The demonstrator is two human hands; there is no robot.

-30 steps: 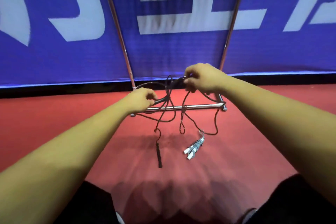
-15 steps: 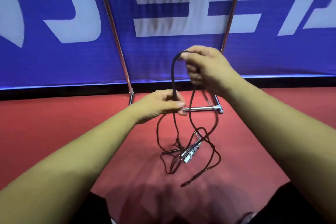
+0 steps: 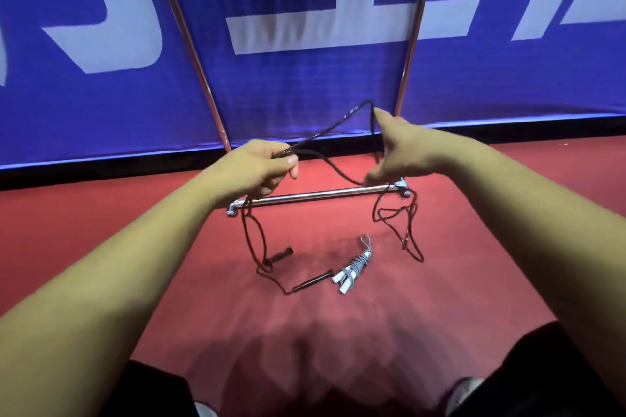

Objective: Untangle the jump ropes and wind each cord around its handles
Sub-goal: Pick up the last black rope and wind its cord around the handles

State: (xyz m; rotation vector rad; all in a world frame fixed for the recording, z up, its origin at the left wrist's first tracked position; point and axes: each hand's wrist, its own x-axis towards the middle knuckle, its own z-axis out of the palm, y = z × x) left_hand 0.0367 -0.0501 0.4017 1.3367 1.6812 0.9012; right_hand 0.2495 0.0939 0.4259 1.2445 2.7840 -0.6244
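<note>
My left hand [image 3: 261, 167] pinches the black jump rope cord [image 3: 333, 127] between thumb and fingers, closed tight on several strands gathered at that one spot. My right hand [image 3: 398, 151] is spread wide, thumb raised, and the cord runs up from my left hand, bends at a peak just above that thumb and drops behind the palm; the fingers point down and are not closed on the cord, though whether a fingertip hooks a strand I cannot tell. Below my left hand two strands hang in a long loop down to the red floor [image 3: 135, 234], where the rope's two black handles [image 3: 313, 281] lie apart from each other. Below my right hand the cord dangles in a loose knot of loops [image 3: 404, 230], clear of the floor or barely touching it. Just beside the nearer black handle lies the second rope [image 3: 354, 267], its grey cord already wound around its white handles, one small loop sticking out at the far end. A chrome bar [image 3: 321, 195] of a metal stand crosses behind the hanging cord, in front of a blue banner [image 3: 288, 95] with white lettering.
</note>
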